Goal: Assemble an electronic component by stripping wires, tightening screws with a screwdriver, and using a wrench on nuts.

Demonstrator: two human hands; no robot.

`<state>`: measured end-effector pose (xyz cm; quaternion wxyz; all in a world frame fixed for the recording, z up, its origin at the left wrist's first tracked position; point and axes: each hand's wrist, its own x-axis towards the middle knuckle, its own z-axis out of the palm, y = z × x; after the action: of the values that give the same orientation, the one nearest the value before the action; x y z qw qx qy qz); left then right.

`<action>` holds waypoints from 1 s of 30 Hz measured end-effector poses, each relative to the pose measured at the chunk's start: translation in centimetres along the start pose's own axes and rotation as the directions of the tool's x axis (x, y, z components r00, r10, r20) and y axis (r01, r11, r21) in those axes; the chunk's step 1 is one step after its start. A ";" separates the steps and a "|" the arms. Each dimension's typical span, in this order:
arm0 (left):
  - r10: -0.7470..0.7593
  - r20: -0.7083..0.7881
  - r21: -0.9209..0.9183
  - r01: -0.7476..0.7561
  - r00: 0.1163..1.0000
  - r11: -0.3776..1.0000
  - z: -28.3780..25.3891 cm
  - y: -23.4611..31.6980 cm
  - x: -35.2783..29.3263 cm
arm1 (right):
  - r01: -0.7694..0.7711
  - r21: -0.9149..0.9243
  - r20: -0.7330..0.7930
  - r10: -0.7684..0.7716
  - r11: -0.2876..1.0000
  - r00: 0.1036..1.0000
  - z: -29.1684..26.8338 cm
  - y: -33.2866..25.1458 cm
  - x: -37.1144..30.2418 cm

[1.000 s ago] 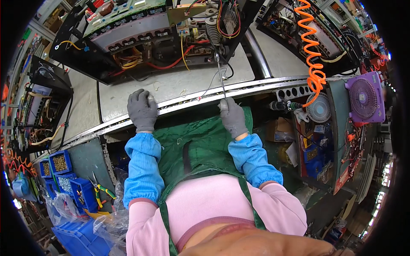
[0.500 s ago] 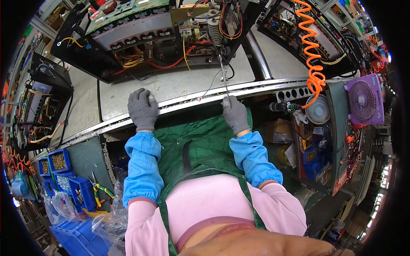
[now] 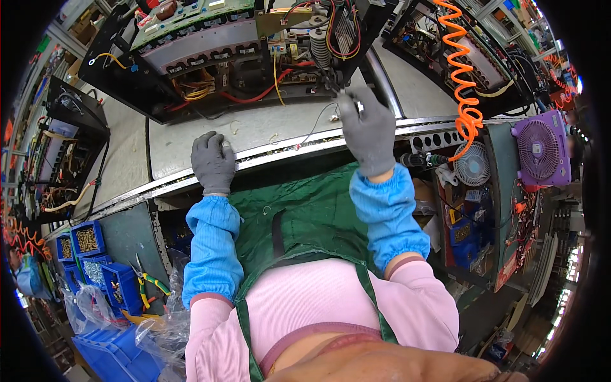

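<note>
Both my hands wear grey gloves. My left hand lies on the metal front edge of the bench, its fingers loosely bent and nothing seen in them. Further forward and to the right, my right hand reaches over that edge. Its thumb and fingers are closed near the lower right front of an open black machine housing, just below a ribbed grey coil-like part. What the fingertips hold is hidden; a small dark part shows beside them. A thin loose wire lies left of this hand.
An orange coiled air hose hangs at the right with a dark air tool at its end. Two small fans, one purple, stand beyond. Blue bins of screws and yellow-green pliers sit at the lower left.
My right hand has moved forward from the bench edge to the machine's front. The long thin metal rod it held no longer shows clearly. My left hand has stayed put.
</note>
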<state>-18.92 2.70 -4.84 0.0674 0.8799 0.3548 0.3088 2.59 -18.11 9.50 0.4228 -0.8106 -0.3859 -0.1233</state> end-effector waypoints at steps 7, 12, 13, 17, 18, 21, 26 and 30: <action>0.035 -0.033 -0.010 -0.035 0.999 0.999 0.4 0.0 0.3 | 0.090 -0.113 -0.052 -0.097 0.989 0.994 2.2 -0.1 7.0; 0.048 -0.059 -0.010 -0.049 0.997 0.999 0.2 -0.1 -0.1 | 0.141 0.107 -0.111 -0.129 0.984 0.985 -0.4 -1.7 2.2; 0.048 -0.060 -0.010 -0.049 0.997 0.999 0.2 0.0 0.1 | 0.110 0.139 -0.116 -0.094 0.984 0.989 -0.4 -1.2 0.9; 0.044 -0.052 -0.011 -0.045 0.998 0.999 0.2 0.1 0.2 | 0.020 0.208 -0.148 0.012 0.978 0.989 0.2 2.1 -3.6; 0.052 -0.054 -0.013 -0.052 0.997 0.999 0.2 0.2 0.3 | 0.004 0.209 -0.158 0.030 0.978 0.987 0.4 2.8 -4.7; 0.050 -0.052 -0.005 -0.050 0.997 0.999 0.2 0.0 0.2 | -0.029 0.196 -0.009 0.031 0.980 0.999 1.1 4.7 -7.7; 0.023 -0.024 -0.005 -0.023 0.999 1.000 -0.1 0.2 0.2 | -0.677 0.464 0.443 0.512 0.572 0.736 1.8 5.4 -10.8; 0.026 -0.032 -0.008 -0.026 0.999 1.000 0.1 -0.1 0.1 | -0.756 0.371 0.542 0.536 0.539 0.648 3.2 7.3 -11.1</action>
<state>-18.85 2.84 -4.84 0.0613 0.8790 0.3433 0.3253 0.07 -23.98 -2.62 0.5790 -0.7373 -0.1403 0.3185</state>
